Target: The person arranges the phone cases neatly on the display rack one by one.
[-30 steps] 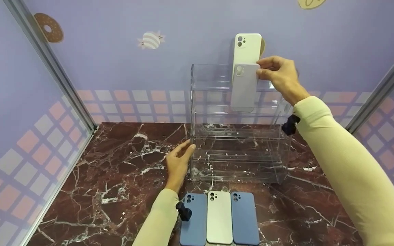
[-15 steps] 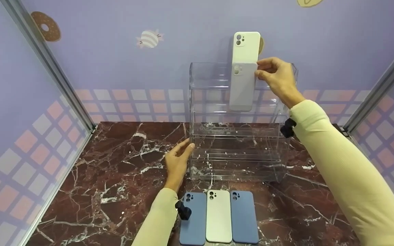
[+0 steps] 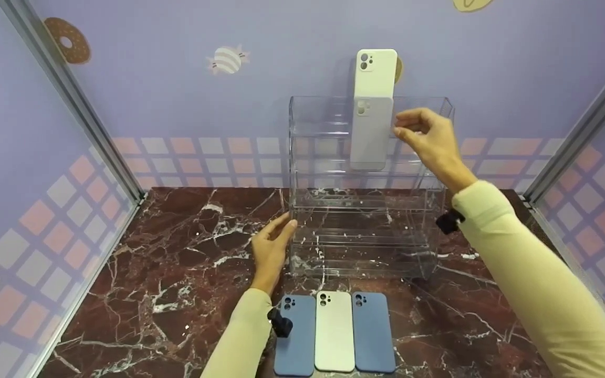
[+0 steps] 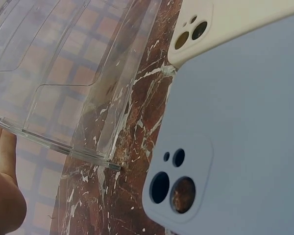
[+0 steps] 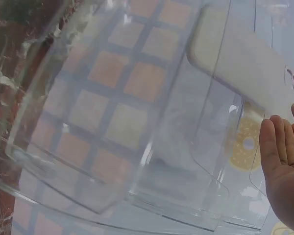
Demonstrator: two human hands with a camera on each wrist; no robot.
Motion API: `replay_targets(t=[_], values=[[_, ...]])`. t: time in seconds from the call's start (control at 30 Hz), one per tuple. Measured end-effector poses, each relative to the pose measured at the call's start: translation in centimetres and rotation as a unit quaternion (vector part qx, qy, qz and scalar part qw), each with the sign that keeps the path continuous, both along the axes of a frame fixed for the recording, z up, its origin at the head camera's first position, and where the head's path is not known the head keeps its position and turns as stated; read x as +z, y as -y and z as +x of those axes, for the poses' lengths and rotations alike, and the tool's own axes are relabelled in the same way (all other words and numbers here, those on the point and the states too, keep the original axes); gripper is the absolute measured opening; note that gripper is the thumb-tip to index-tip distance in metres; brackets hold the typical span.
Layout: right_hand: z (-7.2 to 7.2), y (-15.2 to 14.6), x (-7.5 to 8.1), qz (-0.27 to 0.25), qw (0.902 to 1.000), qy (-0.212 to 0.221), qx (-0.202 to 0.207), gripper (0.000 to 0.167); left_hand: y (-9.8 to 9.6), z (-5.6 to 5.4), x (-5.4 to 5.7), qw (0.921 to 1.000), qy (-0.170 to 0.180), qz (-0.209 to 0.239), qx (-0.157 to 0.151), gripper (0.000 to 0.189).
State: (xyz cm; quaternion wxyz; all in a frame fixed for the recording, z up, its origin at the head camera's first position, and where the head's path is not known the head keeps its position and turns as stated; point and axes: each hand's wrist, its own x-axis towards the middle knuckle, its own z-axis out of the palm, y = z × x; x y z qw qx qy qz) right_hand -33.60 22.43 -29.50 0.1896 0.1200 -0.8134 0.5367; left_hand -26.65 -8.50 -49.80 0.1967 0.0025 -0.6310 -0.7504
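A clear tiered acrylic display rack [image 3: 318, 115] stands against the back wall. Upright on its upper tiers lean a cream phone case [image 3: 381, 81] and, in front and lower, a pale lavender phone case [image 3: 372, 139]. My right hand [image 3: 428, 139] is just right of the lavender case, apart from it, holding nothing; in the right wrist view its fingers [image 5: 280, 142] are extended. My left hand [image 3: 271, 249] touches the rack's left side with nearly straight fingers, and the left wrist view shows part of this hand [image 4: 5, 191] beside the rack's clear edge.
In a row before the rack lie a blue phone case [image 3: 300, 346], a cream one [image 3: 334, 331] and another blue one [image 3: 373, 333]. They lie flat on the dark red marbled tabletop [image 3: 176, 294]. A patterned lilac wall [image 3: 166, 79] closes off the back.
My right hand has let go of the lavender case and moved slightly down and away. The case stays upright in the rack. My left hand keeps its place at the rack's side.
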Motion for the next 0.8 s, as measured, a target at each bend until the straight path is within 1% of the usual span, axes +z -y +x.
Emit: replay_targets(t=[0.1,0.27,0.37,0.53,0.8], values=[[1.3,-0.1,-1.2,-0.021,0.9993,0.02,0.025,0.031,0.0,-0.1,0.0,1.0,0.002,0.0,0.006,0.031],[3.3,-0.4,-3.4,-0.014,0.9981,0.04,0.044,0.033,0.0,0.0,0.0,1.0,0.007,0.0,-0.002,0.031],[4.0,-0.7,-4.4,-0.006,0.9982,0.034,0.049,0.033,0.1,0.1,0.0,0.9999,0.006,-0.007,-0.005,0.032],[5.1,-0.8,-5.6,0.002,0.9983,0.019,0.054,0.032,0.1,0.1,-0.1,0.9999,0.002,-0.017,-0.002,0.033],[7.1,-1.2,-7.9,0.015,0.9961,0.05,0.071,0.03,0.0,0.0,0.0,1.0,0.002,-0.007,0.005,0.033]])
